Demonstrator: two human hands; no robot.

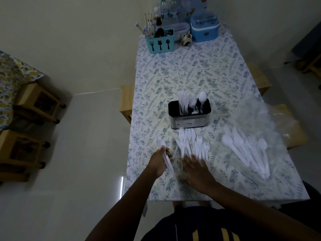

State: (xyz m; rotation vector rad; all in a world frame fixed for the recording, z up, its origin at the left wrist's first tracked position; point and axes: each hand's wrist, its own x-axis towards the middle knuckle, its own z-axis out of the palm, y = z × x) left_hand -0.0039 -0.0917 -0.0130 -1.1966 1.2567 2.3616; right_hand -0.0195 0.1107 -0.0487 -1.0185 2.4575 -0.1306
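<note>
A: On our far left, the left hand [160, 160] has its fingers curled round a bundle of white cutlery [161, 145], with a spoon bowl poking out beyond the knuckles. It's held off the tabletop [182, 70]. We'd call that a collecting grip, gathering like pieces before they go in together.

B: Just right of it, our right hand [196, 169] is spread flat, fingers fanned over the handles of the mixed pile of forks and knives [192, 143]. The hand is blurred, so we can't tell if a fingertip pinches anything.

A: The pile's heads point away from that hand and its handles toward it, which makes them easy to pick up by the handle.

B: Past the pile, straight beyond the right hand's fingertips, the black caddy [189, 119] stands upright. Knives, forks and one spoon stand in it in separate groups, so we reckon that's where the sorted pieces go.

A: Well to the right of the right hand lies a second heap of cutlery [243, 150], mostly spoons. It's at the edge of the clear plastic bag [264, 119], which is likely their wrapper.
</note>
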